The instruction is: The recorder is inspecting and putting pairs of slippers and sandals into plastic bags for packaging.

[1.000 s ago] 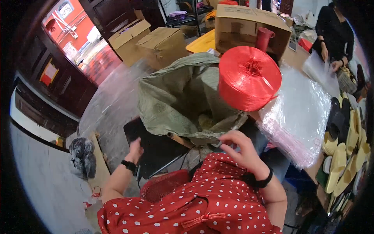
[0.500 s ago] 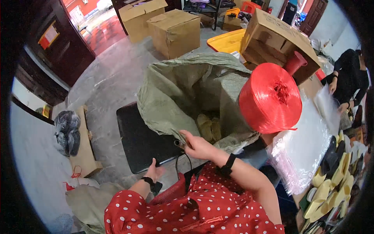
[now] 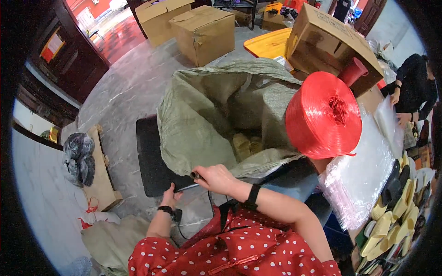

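Note:
My right hand (image 3: 217,178) is closed round the end of a metal tube (image 3: 196,175), right at the near rim of a big green woven sack (image 3: 193,133). Whether it also pinches the sack's rim, I cannot tell. The sack gapes open, with pale yellow slippers (image 3: 244,146) deep inside. Left of the sack, partly under it, lies a flat black seat (image 3: 149,156). My left hand (image 3: 171,197) grips the seat's near edge, thumb on top. A thin metal bar (image 3: 188,187) runs between the hands.
A large red twine roll (image 3: 322,115) stands against the sack's right side. Further right are clear plastic bags (image 3: 363,170), piled yellow and black slippers (image 3: 391,225) and a person in black (image 3: 412,87). Cardboard boxes (image 3: 202,37) stand at the back, a wooden bench (image 3: 99,170) at left.
Both hands have moved left, the right one with the tube end. The black seat has shifted slightly left and away, and my left hand has come to its edge. The metal bar now shows.

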### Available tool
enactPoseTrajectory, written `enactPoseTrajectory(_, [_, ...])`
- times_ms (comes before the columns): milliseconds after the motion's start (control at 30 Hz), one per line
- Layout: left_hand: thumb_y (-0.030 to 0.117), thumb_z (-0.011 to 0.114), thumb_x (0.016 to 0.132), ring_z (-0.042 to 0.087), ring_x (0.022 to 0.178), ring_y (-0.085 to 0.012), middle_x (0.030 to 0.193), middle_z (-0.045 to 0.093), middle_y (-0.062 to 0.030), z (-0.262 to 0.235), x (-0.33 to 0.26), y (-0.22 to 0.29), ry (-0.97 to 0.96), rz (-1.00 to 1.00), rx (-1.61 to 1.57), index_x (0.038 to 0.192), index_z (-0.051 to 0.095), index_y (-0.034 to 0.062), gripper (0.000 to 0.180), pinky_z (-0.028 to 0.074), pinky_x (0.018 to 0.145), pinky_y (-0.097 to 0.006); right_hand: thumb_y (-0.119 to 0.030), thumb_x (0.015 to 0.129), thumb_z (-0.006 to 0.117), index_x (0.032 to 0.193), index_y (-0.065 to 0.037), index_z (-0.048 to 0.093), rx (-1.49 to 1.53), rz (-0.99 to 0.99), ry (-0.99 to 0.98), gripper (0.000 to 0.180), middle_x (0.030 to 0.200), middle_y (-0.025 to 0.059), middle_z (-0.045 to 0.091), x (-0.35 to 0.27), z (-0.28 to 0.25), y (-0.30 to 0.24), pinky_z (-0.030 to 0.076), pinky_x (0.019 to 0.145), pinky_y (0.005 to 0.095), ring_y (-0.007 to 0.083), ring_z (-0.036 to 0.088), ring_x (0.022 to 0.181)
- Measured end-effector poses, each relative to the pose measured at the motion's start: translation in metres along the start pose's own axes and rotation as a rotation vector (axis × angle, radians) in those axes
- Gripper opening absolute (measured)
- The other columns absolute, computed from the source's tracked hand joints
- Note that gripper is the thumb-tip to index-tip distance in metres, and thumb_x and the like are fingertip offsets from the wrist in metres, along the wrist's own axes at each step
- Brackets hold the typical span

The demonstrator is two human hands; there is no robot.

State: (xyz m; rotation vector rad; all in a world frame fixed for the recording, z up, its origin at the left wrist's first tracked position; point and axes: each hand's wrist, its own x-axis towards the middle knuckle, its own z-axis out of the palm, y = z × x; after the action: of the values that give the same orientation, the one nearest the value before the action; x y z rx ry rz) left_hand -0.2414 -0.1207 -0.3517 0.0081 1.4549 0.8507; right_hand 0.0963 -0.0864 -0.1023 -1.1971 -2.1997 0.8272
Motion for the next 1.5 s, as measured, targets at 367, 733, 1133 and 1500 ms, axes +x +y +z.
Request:
enactPoseTrajectory(367, [0.051, 0.047, 0.099, 0.062, 0.049, -0.0209, 0.058, 0.064, -0.0108, 0.049, -0.005, 0.116, 0.056, -0.035, 1.020, 0.073, 0.067, 0.0022, 0.059, 0.055, 0.053, -0.031, -0.017, 0.084, 0.058, 0.078, -0.004, 0.061, -0.142, 0.219, 0.050, 0.015, 0.073, 0.0185, 0.065, -0.035, -0.048, 0.010, 0.052, 0.067, 0.0498, 0.0381, 0.065, 0.074])
enactPoseTrajectory(733, [0.046, 0.041, 0.104, 0.064, 0.099, -0.0156, 0.108, 0.067, -0.0074, 0.248, -0.288, 0.167, -0.556, 0.429, 0.849, 0.128, 0.058, 0.0017, 0.053, 0.051, 0.089, -0.032, -0.015, 0.083, 0.067, 0.103, -0.006, 0.069, 0.183, -0.124, 0.398, 0.022, 0.066, 0.0114, 0.053, -0.055, -0.073, -0.066, 0.045, 0.060, 0.0423, 0.0319, 0.057, 0.067])
enactPoseTrajectory(1133, [0.009, 0.050, 0.085, 0.067, 0.099, -0.0325, 0.105, 0.069, -0.0190, 0.366, -0.310, 0.250, -1.072, 0.374, 0.149, 0.104, 0.063, -0.0052, 0.027, 0.053, 0.092, -0.047, -0.019, 0.078, 0.069, 0.141, -0.012, 0.040, -0.166, 0.322, 0.395, 0.070, 0.111, 0.0167, 0.060, -0.109, -0.123, -0.005, 0.053, 0.077, 0.0445, 0.0359, 0.062, 0.097])
enactPoseTrajectory(1500, [0.005, 0.058, 0.090, 0.067, 0.093, -0.0245, 0.105, 0.068, -0.0117, 0.119, -0.183, 0.186, -0.293, 0.444, 0.263, 0.109, 0.062, -0.0040, 0.021, 0.057, 0.076, -0.037, -0.016, 0.075, 0.067, 0.092, -0.009, 0.062, -0.361, -0.088, 0.340, 0.019, 0.088, 0.0082, 0.057, -0.108, -0.094, -0.001, 0.043, 0.081, 0.0433, 0.0308, 0.052, 0.092])
